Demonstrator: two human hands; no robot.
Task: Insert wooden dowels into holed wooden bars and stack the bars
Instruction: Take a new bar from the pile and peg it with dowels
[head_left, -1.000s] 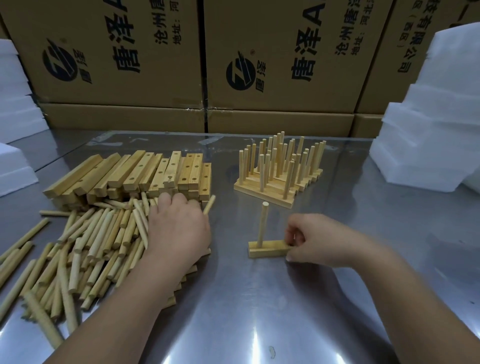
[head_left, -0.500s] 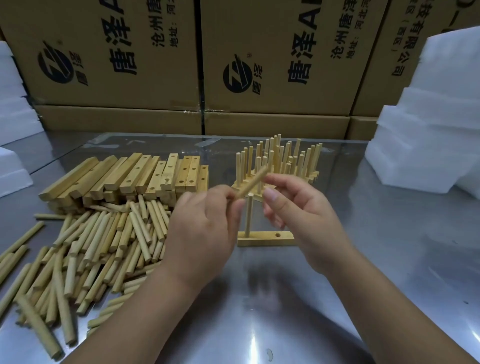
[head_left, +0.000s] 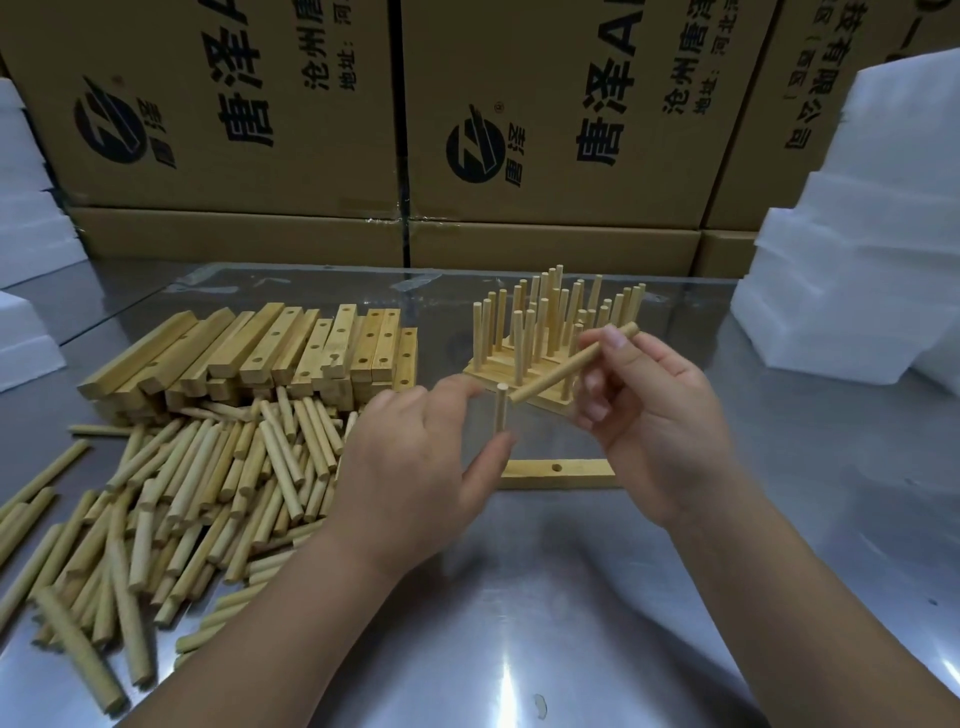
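A holed wooden bar (head_left: 563, 474) lies flat on the metal table, with one dowel (head_left: 501, 410) standing upright in its left end and an empty hole showing mid-bar. My right hand (head_left: 654, 415) is above the bar's right end, pinching a second dowel (head_left: 574, 362) that slants up to the right. My left hand (head_left: 415, 467) holds nothing; its thumb and forefinger are spread just left of the upright dowel. Left of it lie the loose dowel pile (head_left: 208, 493) and the stacked holed bars (head_left: 270, 353). The finished stack of doweled bars (head_left: 545, 338) stands behind.
Large printed cardboard boxes (head_left: 545, 119) line the back of the steel table (head_left: 519, 623). White foam blocks (head_left: 857, 260) are stacked at the right, and more foam (head_left: 26, 218) at the left edge.
My left hand lifted a dowel from the pile and passed it to my right hand, which left the bar. The left hand has now let go and opened.
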